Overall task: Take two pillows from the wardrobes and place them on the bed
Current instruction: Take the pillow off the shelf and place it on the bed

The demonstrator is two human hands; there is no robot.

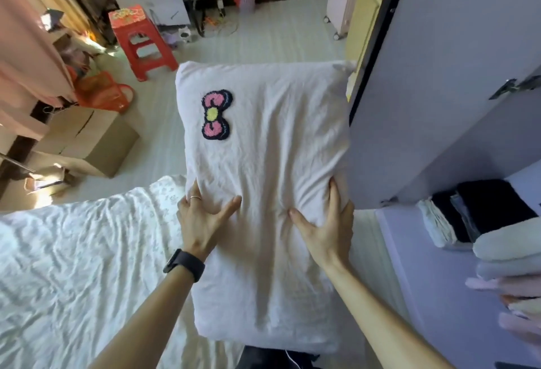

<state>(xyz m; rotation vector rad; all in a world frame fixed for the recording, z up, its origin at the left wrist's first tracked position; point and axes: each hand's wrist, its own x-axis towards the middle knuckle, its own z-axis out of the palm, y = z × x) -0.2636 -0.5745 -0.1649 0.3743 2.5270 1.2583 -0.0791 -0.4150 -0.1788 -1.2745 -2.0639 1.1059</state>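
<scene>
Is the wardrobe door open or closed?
Open. The wardrobe door swings out beside the pillow, and folded clothes show on the shelf inside.

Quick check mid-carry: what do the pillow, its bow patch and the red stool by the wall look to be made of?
Pillow: soft matte woven fabric, probably cotton; it creases and dimples under the left hand and right hand.
Bow patch: tufted yarn, judging by its fuzzy, raised pile.
Red stool: likely moulded plastic; smooth, slightly glossy, one uniform colour.
</scene>
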